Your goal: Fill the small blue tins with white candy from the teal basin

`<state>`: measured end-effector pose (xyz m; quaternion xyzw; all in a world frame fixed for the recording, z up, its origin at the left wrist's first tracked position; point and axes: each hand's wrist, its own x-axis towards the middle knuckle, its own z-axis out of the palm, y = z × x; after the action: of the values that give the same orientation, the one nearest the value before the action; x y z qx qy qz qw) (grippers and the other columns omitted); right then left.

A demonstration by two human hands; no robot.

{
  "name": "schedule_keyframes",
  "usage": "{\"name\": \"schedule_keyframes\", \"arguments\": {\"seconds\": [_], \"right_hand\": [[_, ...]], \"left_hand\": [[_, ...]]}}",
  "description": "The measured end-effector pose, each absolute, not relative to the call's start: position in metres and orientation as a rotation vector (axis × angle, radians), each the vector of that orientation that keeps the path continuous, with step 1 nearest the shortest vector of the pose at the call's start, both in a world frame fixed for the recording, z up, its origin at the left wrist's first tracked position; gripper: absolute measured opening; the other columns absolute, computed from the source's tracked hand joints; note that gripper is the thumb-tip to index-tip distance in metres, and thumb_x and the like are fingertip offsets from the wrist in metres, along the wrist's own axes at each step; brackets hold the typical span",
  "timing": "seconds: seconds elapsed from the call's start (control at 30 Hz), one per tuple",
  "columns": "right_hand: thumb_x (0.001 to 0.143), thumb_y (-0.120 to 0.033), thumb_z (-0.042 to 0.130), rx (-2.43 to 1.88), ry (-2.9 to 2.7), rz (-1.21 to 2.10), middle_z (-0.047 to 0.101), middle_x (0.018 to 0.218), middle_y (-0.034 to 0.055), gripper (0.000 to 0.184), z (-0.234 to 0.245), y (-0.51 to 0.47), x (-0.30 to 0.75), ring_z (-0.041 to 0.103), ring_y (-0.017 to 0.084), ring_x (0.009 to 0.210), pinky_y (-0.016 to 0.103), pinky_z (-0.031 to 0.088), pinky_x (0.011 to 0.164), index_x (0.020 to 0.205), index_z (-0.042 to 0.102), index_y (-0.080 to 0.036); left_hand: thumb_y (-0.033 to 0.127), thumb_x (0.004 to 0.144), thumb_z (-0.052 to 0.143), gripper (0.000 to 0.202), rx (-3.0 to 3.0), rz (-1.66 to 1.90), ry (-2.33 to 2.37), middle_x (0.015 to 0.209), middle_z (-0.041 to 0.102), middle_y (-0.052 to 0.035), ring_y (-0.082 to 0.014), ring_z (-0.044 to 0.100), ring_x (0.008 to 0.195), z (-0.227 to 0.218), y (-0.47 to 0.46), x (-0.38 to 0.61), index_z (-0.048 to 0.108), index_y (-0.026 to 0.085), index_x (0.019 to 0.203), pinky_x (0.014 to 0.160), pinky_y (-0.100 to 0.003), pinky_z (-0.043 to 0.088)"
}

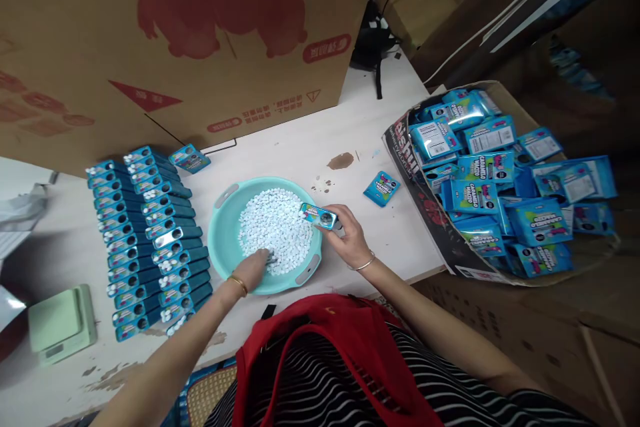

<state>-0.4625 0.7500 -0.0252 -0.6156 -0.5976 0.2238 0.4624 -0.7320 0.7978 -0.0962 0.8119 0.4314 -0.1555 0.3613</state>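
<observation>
A turquoise basin (223, 240) holds a heap of small white candy pellets (280, 220). My left hand (254, 267) reaches over its near rim, fingers curled down at the pellets. A small greyish thing shows at those fingertips, too small and hidden to name. At the basin's right rim my right hand (350, 237) is closed on a small blue candy box (320, 217), tilted with one end over the pellets. Left of the basin stand two rows of blue candy boxes (135, 267), several with white pellets showing at their ends.
A blue packet (381, 188) lies right of the basin, near a carton (415, 167) heaped with blue packets (485, 167). Another blue box (190, 159) lies behind the rows. A large cardboard box (260, 87) walls off the back. A pale green scale (63, 323) sits at left.
</observation>
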Motion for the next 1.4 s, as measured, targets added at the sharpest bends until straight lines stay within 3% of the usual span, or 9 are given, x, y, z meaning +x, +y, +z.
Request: {"name": "schedule_keyframes", "arguments": {"seconds": [0.23, 0.37, 0.5, 0.7, 0.83, 1.0, 1.1, 1.23, 1.4], "right_hand": [[0.086, -0.029, 0.061, -1.55, -1.414, 0.539, 0.06, 0.105, 0.0071, 0.028, -0.028, 0.75, -0.461, 0.059, 0.022, 0.097, 0.039, 0.051, 0.085, 0.112, 0.054, -0.023], [0.085, -0.029, 0.062, -1.563, -1.387, 0.52, 0.061, 0.103, 0.0068, 0.028, -0.028, 0.749, -0.459, 0.059, 0.021, 0.096, 0.037, 0.051, 0.084, 0.111, 0.055, -0.022], [0.085, -0.029, 0.062, -1.578, -1.362, 0.529, 0.06, 0.103, 0.0068, 0.029, -0.026, 0.748, -0.457, 0.059, 0.021, 0.095, 0.036, 0.051, 0.083, 0.112, 0.055, -0.022], [0.085, -0.022, 0.057, -1.539, -1.472, 0.536, 0.058, 0.108, 0.0086, 0.032, -0.028, 0.747, -0.46, 0.057, 0.023, 0.102, 0.041, 0.051, 0.088, 0.117, 0.053, -0.023], [0.082, -0.011, 0.051, -1.489, -1.627, 0.512, 0.058, 0.113, 0.0104, 0.041, -0.032, 0.749, -0.472, 0.054, 0.026, 0.107, 0.045, 0.049, 0.093, 0.121, 0.051, -0.022], [0.075, -0.004, 0.047, -1.426, -1.76, 0.49, 0.057, 0.113, 0.0113, 0.053, -0.032, 0.751, -0.49, 0.052, 0.026, 0.109, 0.046, 0.049, 0.094, 0.125, 0.049, -0.021], [0.073, -0.002, 0.045, -1.404, -1.8, 0.497, 0.057, 0.112, 0.0112, 0.055, -0.033, 0.75, -0.497, 0.052, 0.026, 0.108, 0.047, 0.049, 0.094, 0.125, 0.048, -0.021], [0.074, -0.002, 0.045, -1.379, -1.803, 0.522, 0.056, 0.112, 0.011, 0.055, -0.038, 0.747, -0.503, 0.052, 0.026, 0.107, 0.047, 0.05, 0.093, 0.125, 0.047, -0.022], [0.08, -0.006, 0.047, -1.333, -1.728, 0.56, 0.056, 0.114, 0.0105, 0.049, -0.045, 0.744, -0.506, 0.053, 0.025, 0.109, 0.046, 0.049, 0.095, 0.126, 0.046, -0.023]], "left_hand": [[0.015, 0.086, 0.039, 0.023, 1.995, -0.166, 1.219, 0.106, 0.057, -0.0146, -0.0239, 0.059, 0.098, -0.128, 0.789, -0.679, 0.044, 0.015, 0.109, 0.087, -0.038, 0.046], [0.02, 0.088, 0.042, 0.026, 1.964, -0.039, 1.207, 0.105, 0.057, -0.0142, -0.023, 0.058, 0.096, -0.125, 0.794, -0.672, 0.042, 0.014, 0.113, 0.088, -0.038, 0.046], [0.027, 0.089, 0.044, 0.024, 1.966, 0.048, 1.136, 0.094, 0.058, -0.0078, -0.0197, 0.057, 0.084, -0.097, 0.802, -0.691, 0.045, 0.016, 0.111, 0.08, -0.036, 0.048], [0.03, 0.09, 0.045, 0.022, 2.09, 0.229, 0.984, 0.098, 0.059, -0.007, -0.0167, 0.057, 0.081, -0.02, 0.82, -0.722, 0.047, 0.018, 0.109, 0.077, -0.033, 0.047], [0.029, 0.091, 0.044, 0.022, 2.225, 0.13, 0.916, 0.091, 0.059, -0.0045, -0.0159, 0.057, 0.078, 0.03, 0.828, -0.722, 0.048, 0.019, 0.11, 0.072, -0.031, 0.047], [0.019, 0.089, 0.043, 0.019, 2.376, -0.184, 0.884, 0.099, 0.06, -0.0086, -0.0203, 0.06, 0.087, 0.069, 0.829, -0.705, 0.051, 0.017, 0.105, 0.077, -0.035, 0.049], [0.013, 0.087, 0.041, 0.017, 2.466, -0.474, 0.973, 0.098, 0.06, -0.0108, -0.0217, 0.062, 0.081, 0.092, 0.823, -0.687, 0.053, 0.014, 0.099, 0.071, -0.036, 0.05], [0.004, 0.088, 0.029, 0.03, 2.579, -0.809, 1.069, 0.094, 0.06, -0.0126, -0.0237, 0.064, 0.078, 0.122, 0.808, -0.661, 0.054, 0.011, 0.101, 0.063, -0.035, 0.05], [0.004, 0.087, 0.03, 0.032, 2.669, -0.743, 1.031, 0.093, 0.061, -0.0106, -0.0225, 0.063, 0.082, 0.129, 0.806, -0.664, 0.056, 0.014, 0.103, 0.066, -0.033, 0.052]]}}
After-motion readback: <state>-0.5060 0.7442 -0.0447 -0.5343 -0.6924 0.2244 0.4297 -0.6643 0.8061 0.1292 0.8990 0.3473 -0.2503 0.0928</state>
